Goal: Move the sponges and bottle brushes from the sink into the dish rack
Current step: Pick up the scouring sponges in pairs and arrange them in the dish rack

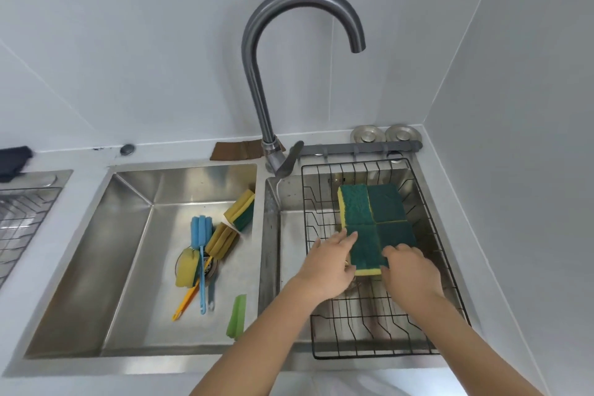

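A black wire dish rack [369, 354] sits in the right basin and holds several yellow sponges laid green side up [369, 206]. The nearest left sponge [366, 251] lies between my hands. My left hand [328, 264] presses its left edge and my right hand [408, 270] curls over its right edge. In the left sink basin [96, 267] lie three yellow-green sponges [241, 209] [221, 239] [188, 267]. Beside them are a blue foam bottle brush [202, 231], an orange handle [186, 302] and a green foam brush [237, 315].
A tall grey faucet [257, 100] arches over the divider between the basins, its lever near the rack's back left corner. Two round metal lids [384, 135] stand at the back right. Another wire rack [19, 222] sits at far left.
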